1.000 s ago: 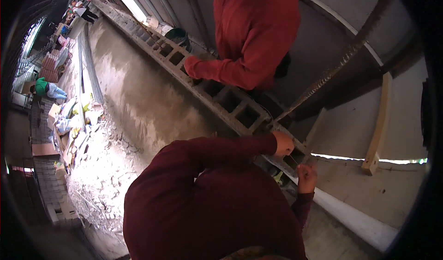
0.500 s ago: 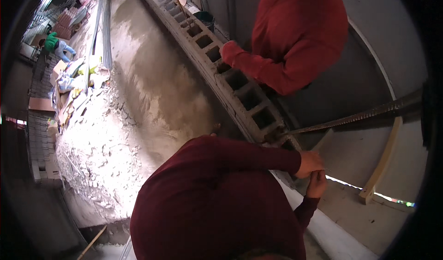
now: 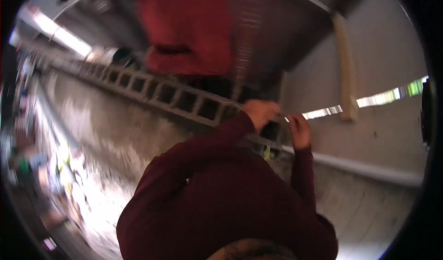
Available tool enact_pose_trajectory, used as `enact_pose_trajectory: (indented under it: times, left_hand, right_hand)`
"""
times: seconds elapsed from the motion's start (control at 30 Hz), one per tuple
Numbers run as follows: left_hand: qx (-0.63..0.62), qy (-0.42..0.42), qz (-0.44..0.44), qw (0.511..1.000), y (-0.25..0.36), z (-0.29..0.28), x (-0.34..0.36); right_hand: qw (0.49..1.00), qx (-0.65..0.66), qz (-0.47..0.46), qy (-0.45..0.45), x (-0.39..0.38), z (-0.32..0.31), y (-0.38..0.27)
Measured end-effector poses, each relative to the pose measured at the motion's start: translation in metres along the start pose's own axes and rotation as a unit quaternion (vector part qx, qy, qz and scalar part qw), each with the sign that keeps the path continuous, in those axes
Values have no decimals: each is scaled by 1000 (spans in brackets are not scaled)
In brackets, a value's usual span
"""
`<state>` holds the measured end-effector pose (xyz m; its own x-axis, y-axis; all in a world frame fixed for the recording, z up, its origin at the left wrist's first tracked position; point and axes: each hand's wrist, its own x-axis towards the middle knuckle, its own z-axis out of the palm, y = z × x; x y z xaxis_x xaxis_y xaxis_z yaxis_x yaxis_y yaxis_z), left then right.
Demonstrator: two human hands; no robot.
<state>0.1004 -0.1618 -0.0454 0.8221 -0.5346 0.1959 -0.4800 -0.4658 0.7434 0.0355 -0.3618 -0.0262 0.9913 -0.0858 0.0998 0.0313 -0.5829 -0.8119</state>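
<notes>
Both my hands work close together above the near end of a row of hollow concrete blocks [image 3: 197,104]. My left hand [image 3: 261,112] is closed, its fingers bent toward the right one. A short way to its right, my right hand [image 3: 300,130] is raised with thumb and fingers pinched together. Something small and thin may lie between the fingertips; blur hides what it is. Just beyond my left hand, a blurred ribbed upright [image 3: 244,52] rises from the block row.
Across the blocks stands a person in a red top [image 3: 189,29]. A wooden strip [image 3: 345,66] is on the grey panel at right, crossed by a bright gap [image 3: 323,112]. Pale rubble [image 3: 92,204] lies at lower left. A dark bucket [image 3: 123,57] sits behind the blocks.
The view has swung round, so the block row and the person in red appear farther left. My hands, touching before, are now slightly apart.
</notes>
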Motion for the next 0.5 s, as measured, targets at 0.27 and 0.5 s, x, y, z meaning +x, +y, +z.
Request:
enact_pose_trajectory:
  times: [0.27, 0.5]
  left_hand:
    - [-35, -18, 47, 998, 31, -1, 27]
    - [-61, -18, 79, 995, 37, 17, 42]
  right_hand:
    - [983, 68, 124, 117, -28, 7, 10]
    - [921, 288, 213, 152, -50, 20, 27]
